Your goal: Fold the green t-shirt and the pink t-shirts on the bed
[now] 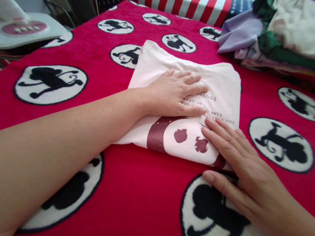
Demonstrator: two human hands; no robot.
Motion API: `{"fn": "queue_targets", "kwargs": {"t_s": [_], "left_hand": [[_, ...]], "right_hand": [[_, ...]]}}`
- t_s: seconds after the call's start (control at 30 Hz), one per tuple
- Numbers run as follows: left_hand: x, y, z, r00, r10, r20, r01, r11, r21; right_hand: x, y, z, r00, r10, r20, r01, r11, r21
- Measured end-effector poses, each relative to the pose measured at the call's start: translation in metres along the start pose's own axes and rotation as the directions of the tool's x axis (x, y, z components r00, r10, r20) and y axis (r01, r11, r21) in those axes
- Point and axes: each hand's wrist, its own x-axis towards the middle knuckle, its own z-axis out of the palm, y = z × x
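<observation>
Atop the middle of a red blanket, a folded white shirt lies beneath a bare left hand, laid flat with fingers apart. The right hand touches the shirt, its 4 fingers nearly together, its thumb over the blanket. A clothes pile sits at the blanket's far right; a white stand, beside its left edge.

Before me, the garment lies on the blanket — clothes pile behind it, rightward — appliance base off left.
</observation>
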Motion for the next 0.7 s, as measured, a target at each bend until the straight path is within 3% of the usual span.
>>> {"fn": "queue_targets", "kwargs": {"t_s": [0.7], "left_hand": [[-0.0006, -0.0008, -0.0005, 1.0, 0.018, -0.007, -0.018, 1.0, -0.009]], "right_hand": [[0.0006, -0.0013, -0.0014, 1.0, 0.012, 0.017, -0.013, 1.0, 0.017]]}}
